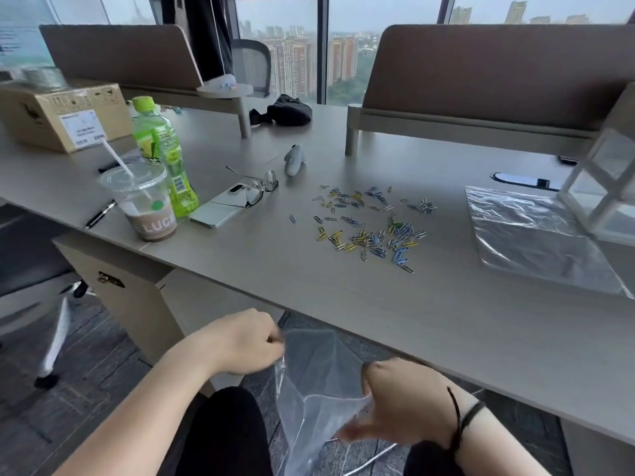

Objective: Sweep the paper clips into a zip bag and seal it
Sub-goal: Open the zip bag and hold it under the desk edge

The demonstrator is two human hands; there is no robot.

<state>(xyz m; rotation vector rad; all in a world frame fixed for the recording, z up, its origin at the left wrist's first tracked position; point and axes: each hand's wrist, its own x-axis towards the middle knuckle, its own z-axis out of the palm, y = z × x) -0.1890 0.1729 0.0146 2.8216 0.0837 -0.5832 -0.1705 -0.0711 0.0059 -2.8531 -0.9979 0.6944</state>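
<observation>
Fingers of your left hand pinched one lip of the zip bag below the near desk edge; your right hand gripped the other, judged mid-opening. Next you needed its mouth at the edge under the paper clips. Bag's bottom ran out of view

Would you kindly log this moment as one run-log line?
stage: opening bag | left hand: pinches zip bag | right hand: grips bag edge | paper clips: scattered on desk | seal: not done
</observation>
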